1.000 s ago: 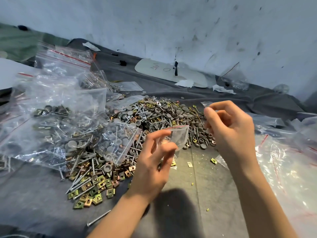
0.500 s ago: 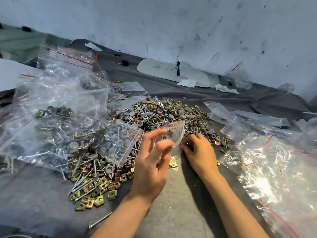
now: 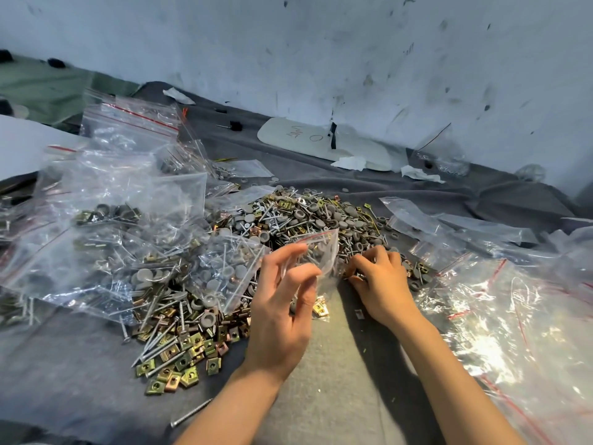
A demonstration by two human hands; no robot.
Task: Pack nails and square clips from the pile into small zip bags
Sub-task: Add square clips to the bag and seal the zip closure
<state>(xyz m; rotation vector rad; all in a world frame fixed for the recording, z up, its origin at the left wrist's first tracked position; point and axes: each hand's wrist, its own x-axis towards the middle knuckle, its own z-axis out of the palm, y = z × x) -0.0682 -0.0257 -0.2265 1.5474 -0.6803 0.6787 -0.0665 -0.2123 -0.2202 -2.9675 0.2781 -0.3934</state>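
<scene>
A pile (image 3: pixel 308 220) of nails, grey caps and brass square clips lies on the grey cloth. My left hand (image 3: pixel 282 313) pinches a small clear zip bag (image 3: pixel 321 252) with a red strip, holding it upright with its mouth up. My right hand (image 3: pixel 382 284) rests on the near right edge of the pile, fingers curled down into the nails and clips; whether they grip anything is hidden. More square clips (image 3: pixel 179 364) and long nails are spread at the near left of the pile.
Filled zip bags (image 3: pixel 122 220) are heaped at the left. Empty zip bags (image 3: pixel 513 316) cover the right side. A loose nail (image 3: pixel 192 412) lies near my left forearm. A white board (image 3: pixel 324 142) and paper scraps lie by the wall.
My right hand came down from in front of the bag to the pile's near right edge and has dug its fingers into the parts. My left hand has kept the bag in place.
</scene>
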